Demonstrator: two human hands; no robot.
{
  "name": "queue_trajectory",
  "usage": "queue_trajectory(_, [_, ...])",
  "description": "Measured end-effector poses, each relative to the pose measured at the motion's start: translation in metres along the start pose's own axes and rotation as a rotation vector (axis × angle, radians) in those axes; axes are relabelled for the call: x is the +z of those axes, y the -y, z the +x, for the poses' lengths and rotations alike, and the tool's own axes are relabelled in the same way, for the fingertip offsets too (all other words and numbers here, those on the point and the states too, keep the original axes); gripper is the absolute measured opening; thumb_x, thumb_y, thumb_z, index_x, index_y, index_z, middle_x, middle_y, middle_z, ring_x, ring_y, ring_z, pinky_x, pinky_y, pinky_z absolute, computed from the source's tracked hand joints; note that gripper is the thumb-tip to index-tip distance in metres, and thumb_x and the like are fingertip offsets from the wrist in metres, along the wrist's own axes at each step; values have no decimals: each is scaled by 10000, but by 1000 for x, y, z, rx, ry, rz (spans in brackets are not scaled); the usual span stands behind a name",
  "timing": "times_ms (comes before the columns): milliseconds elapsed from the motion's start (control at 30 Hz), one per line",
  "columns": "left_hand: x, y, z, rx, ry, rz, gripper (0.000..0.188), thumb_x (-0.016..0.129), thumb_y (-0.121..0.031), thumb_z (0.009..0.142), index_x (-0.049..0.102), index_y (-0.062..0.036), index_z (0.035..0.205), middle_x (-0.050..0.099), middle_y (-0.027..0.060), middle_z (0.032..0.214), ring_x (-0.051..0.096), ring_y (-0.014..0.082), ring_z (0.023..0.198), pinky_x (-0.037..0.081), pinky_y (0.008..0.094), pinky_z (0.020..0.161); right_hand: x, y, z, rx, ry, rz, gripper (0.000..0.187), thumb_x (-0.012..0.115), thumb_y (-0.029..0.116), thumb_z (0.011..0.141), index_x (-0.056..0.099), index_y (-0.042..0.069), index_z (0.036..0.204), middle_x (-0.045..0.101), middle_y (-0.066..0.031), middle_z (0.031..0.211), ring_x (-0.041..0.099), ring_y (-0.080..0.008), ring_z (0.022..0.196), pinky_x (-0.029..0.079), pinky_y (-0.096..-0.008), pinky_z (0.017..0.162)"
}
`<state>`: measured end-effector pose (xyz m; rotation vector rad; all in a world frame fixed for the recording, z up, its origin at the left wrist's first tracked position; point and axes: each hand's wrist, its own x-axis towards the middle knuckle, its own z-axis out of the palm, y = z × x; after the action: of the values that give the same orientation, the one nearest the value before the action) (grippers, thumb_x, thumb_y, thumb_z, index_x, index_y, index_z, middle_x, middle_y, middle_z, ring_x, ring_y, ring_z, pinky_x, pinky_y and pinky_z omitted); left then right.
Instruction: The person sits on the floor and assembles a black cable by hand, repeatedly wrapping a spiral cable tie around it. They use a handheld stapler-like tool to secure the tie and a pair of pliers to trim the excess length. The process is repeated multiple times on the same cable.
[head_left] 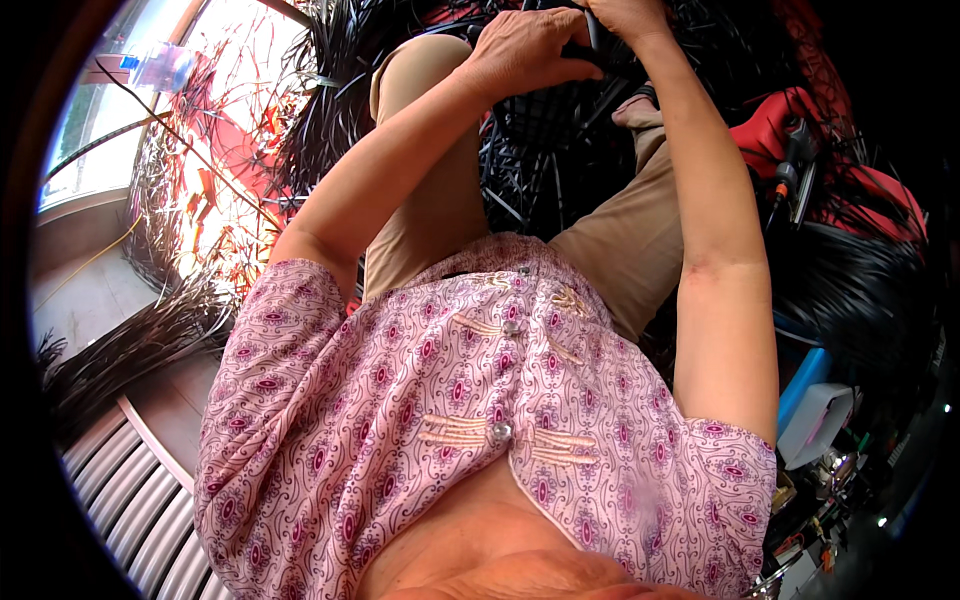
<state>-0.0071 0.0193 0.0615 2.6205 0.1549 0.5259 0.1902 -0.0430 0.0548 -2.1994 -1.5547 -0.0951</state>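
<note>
At the top edge, between my knees, my left hand (522,52) curls around dark material, thumb pointing right. A dark grey-black strip (593,32) stands between my two hands, at the left fingers. My right hand (626,14) is close beside it, cut off by the top of the picture, so its fingers are mostly hidden. Just below the hands is a dark latticed piece (540,118), woven from black strips by its look. Its far part is out of sight.
Loose black strips (335,110) heap up left of my knee, with a bundle (150,335) lower left near a slatted surface (130,500). On the right are red cloth (775,125), a dark tool with an orange band (790,165), more black strips (850,285) and a white container (815,425).
</note>
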Motion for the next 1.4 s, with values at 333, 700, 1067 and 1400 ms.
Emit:
queue_trajectory(333, [6,-3,-2,136,-58,1,417,778,-459,831,702,-161,1113,687,34,1000,698,268,865,532,378,707,-19,24,4,88,489,-326,287,778,289,596,798,143,842,756,-153,918,744,-313,913,595,-426,812])
queue_trajectory(700, [14,0,11,243,28,-29,390,737,-397,872,715,-138,1162,707,76,1102,692,310,948,541,413,772,15,-14,1,-92,355,-253,198,696,250,754,788,116,867,745,-184,896,742,-331,887,587,-445,779])
queue_trajectory(1067, [18,16,39,174,342,-240,396,783,-281,816,698,-77,1145,716,121,940,701,272,879,533,380,794,-24,42,-103,130,-885,738,238,697,119,964,632,-11,1153,662,-37,952,626,-103,827,517,-232,733])
queue_trajectory(1400, [1,-2,65,-98,687,-493,271,814,-219,772,681,-47,934,634,50,762,596,161,695,492,348,660,45,76,-205,666,-556,925,249,695,220,976,690,0,1092,696,-4,915,580,-36,763,406,-197,609])
